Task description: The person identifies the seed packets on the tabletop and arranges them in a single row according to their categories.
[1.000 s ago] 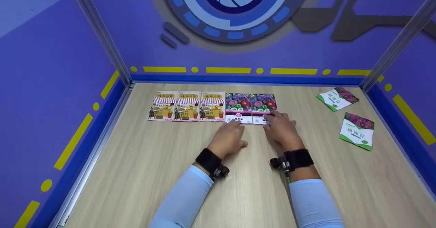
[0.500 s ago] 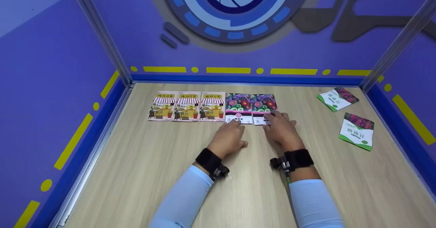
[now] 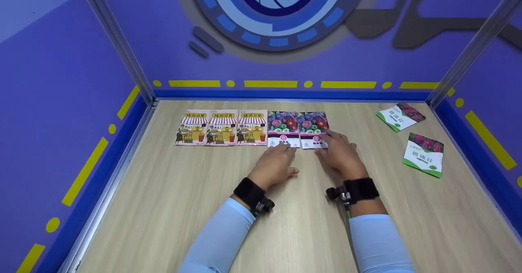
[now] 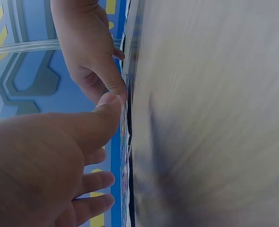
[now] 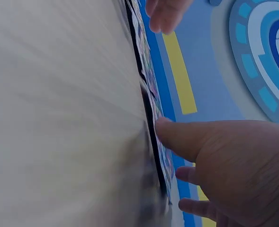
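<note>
Lying side by side, flat on the wooden table (image 3: 195,199), two floral packets met the fingertips: the left hand (image 3: 272,166) reached over the bottom edge of the left floral packet (image 3: 283,122), and the right hand (image 3: 341,155) covered the lower right corner of the right floral packet (image 3: 313,121). Three shopfront packets (image 3: 252,128) continued the row on the left, the nearest just beside the left floral packet. Well apart at the right lay an upper green-and-white packet (image 3: 401,117) and a lower green-and-white packet (image 3: 423,155), both askew.

Each shopfront packet bore dark characters on a yellow sign above a striped awning. The floral ones carried a pink round emblem and small characters on a white band; the green-and-white ones had green characters on white. All this lettering was too small or blurred to read surely.

Both hands were palm down, fingers relaxed and slightly bent, gripping nothing. The left thumb stood out to the side; the right thumb's tip lay at its packet's near edge. Forearms in light blue sleeves (image 3: 222,234) angled inward, with black straps (image 3: 249,193) round the wrists.
</note>
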`<state>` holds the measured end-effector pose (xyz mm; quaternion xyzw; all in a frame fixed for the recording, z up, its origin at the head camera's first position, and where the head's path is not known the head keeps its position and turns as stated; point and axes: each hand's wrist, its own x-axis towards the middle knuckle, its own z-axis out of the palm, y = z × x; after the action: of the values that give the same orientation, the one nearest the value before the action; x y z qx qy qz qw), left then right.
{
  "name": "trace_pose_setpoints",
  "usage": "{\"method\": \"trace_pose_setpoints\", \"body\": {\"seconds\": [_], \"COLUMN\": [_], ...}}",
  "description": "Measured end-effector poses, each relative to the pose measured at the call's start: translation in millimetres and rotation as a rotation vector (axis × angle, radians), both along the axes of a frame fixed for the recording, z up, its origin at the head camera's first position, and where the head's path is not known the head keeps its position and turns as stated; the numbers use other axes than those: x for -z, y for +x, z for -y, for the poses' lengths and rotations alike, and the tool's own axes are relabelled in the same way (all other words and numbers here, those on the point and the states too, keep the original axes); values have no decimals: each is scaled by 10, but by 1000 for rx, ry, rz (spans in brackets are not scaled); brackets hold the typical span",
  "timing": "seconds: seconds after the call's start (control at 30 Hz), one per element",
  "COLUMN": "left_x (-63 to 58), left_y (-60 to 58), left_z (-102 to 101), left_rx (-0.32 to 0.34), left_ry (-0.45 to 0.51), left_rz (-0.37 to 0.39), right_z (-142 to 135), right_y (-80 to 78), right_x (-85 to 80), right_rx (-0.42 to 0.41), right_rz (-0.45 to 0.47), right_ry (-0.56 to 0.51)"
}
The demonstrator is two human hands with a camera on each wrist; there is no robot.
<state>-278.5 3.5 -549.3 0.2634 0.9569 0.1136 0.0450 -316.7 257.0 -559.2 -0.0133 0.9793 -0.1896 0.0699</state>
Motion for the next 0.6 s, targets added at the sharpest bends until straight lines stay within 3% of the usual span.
{"method": "trace_pose_setpoints", "body": {"seconds": [0.17,0.4,0.6], "left_x": [-6,-18,-28], "left_y": [20,41,50], "left_z": [-35,-103,-123], "left_rx": [32,71,82], "left_ry": [11,26,30], "left_rz": [-9,-5,7], "right_z": [-231,-691,-1060], "right_y": [-16,-101,-194], "right_x": [11,24,-16], "right_rx": [35,11,33], "right_rz": [27,11,39], "right_ry": [12,39,3]}}
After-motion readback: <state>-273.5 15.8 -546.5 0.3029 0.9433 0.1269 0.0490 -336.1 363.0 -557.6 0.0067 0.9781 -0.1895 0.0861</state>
